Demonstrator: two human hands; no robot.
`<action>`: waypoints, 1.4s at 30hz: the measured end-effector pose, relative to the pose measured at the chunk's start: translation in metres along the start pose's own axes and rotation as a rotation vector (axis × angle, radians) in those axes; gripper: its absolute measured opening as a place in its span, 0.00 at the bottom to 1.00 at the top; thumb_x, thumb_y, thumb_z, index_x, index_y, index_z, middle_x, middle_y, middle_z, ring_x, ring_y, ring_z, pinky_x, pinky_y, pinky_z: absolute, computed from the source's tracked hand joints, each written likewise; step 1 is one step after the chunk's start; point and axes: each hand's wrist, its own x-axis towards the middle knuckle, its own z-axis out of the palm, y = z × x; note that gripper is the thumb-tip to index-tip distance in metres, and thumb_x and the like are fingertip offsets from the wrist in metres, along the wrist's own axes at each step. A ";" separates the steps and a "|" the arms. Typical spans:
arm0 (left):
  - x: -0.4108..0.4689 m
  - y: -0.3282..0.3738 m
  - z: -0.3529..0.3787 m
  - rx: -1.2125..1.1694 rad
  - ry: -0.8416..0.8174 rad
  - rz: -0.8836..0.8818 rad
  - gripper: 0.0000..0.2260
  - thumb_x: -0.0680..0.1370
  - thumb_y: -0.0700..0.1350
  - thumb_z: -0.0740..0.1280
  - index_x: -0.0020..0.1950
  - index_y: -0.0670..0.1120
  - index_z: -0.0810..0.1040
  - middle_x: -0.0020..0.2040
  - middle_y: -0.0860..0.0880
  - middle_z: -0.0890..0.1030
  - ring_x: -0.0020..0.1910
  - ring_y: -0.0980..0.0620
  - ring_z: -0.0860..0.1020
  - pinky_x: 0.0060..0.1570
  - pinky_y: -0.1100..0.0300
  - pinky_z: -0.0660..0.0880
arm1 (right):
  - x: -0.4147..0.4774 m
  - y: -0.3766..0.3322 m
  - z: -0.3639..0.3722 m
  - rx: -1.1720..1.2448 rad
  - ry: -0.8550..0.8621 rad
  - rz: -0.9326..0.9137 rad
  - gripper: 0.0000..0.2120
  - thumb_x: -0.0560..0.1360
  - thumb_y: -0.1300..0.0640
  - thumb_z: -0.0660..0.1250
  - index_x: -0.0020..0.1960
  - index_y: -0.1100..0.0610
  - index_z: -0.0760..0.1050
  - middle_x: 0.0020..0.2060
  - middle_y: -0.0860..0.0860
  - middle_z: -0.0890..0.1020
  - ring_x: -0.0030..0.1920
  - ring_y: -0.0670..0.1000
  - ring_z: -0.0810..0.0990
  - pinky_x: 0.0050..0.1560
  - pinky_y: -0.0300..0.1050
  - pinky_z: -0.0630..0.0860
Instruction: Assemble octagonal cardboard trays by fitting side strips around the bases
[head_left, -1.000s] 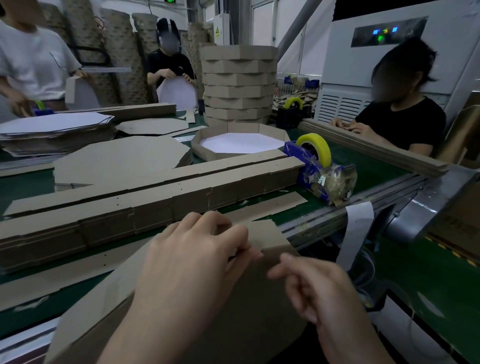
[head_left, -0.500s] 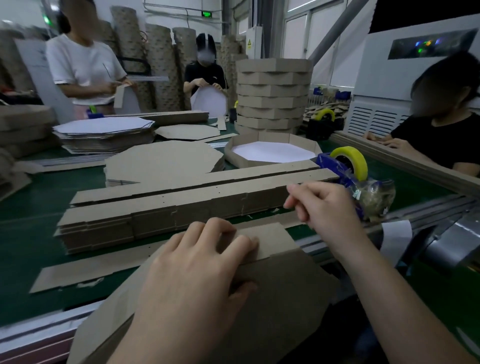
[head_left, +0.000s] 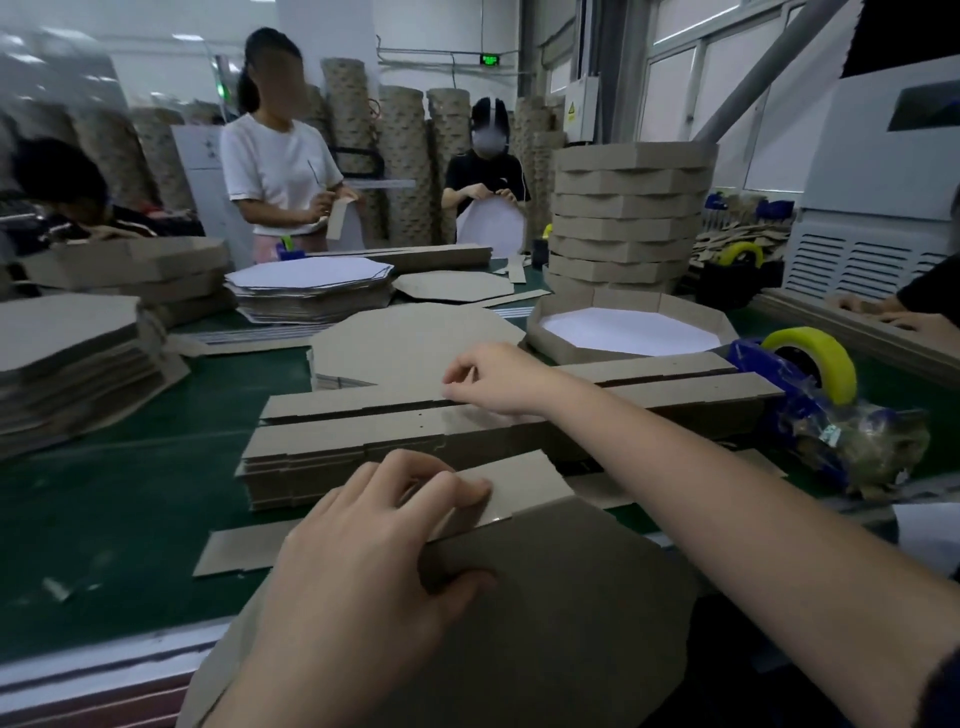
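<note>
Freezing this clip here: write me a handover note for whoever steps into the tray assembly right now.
Hands: left grip pinches a side strip by its end against the far edge of the octagonal base, which overhangs the table's near edge; right grip rests on the stack of strips, fingers curled, unclear whether one is pinched.
Done: one strip end set at the base; a finished tray sits behind the stack.
Left: wrap strips round the other sides, probably tape; tape dispenser stands to the right.
</note>
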 end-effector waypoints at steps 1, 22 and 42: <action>-0.001 -0.003 -0.002 0.002 0.003 -0.011 0.25 0.57 0.59 0.79 0.52 0.61 0.78 0.51 0.60 0.78 0.46 0.53 0.80 0.31 0.60 0.74 | 0.012 -0.003 0.006 -0.051 -0.040 -0.008 0.16 0.76 0.48 0.66 0.61 0.53 0.79 0.55 0.48 0.81 0.54 0.48 0.77 0.56 0.43 0.72; -0.013 -0.026 -0.007 -0.020 0.048 -0.078 0.24 0.60 0.59 0.79 0.53 0.62 0.78 0.52 0.62 0.77 0.49 0.57 0.79 0.33 0.62 0.73 | 0.048 -0.014 0.006 0.140 0.051 -0.147 0.23 0.70 0.48 0.73 0.60 0.50 0.67 0.54 0.49 0.74 0.53 0.53 0.75 0.53 0.50 0.76; -0.017 0.006 -0.027 -0.224 0.252 0.021 0.19 0.66 0.73 0.65 0.49 0.63 0.80 0.50 0.67 0.76 0.46 0.63 0.77 0.37 0.65 0.71 | -0.147 -0.112 -0.148 -0.368 0.436 -0.348 0.26 0.72 0.33 0.65 0.66 0.44 0.72 0.56 0.42 0.77 0.55 0.45 0.75 0.50 0.45 0.72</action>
